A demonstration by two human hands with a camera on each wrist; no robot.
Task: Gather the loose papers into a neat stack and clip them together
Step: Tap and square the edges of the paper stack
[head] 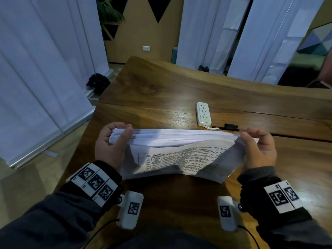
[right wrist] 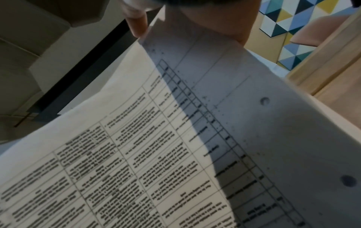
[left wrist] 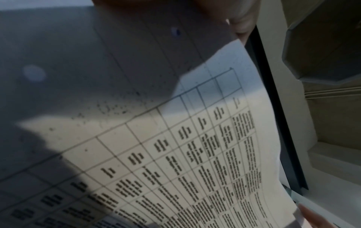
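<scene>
Wrist cams: nearest thing to the head camera, both strapped just behind the hands, looking along them at the printed sheet.
Surface: wood surface carries everything; the stack is held over its near part, bottom edge low and close to it, contact not clear.
Papers: paper stack between the two hands, tilted up on its long edge, printed table facing the person.
Long axis: runs left–right across the body, one short end in each hand.
Alignment: top edges fan apart and the front sheet bows out in the middle, so not yet squared, by my read.
Left hand: left hand grasps the left end, thumb in front, fingers curled behind.
Right hand: right hand pinches the top right corner, thumb and fingertips closed on it.
Nearer hand: neither; the stack is centred, both equally placed.
Power strip: white power strip lies beyond the stack, right of centre.
Clip: small black object just behind the right hand, likely the clip; too small to confirm.
Next: likely tap the long edge down to square it, then the right hand reaches for the clip.
</scene>
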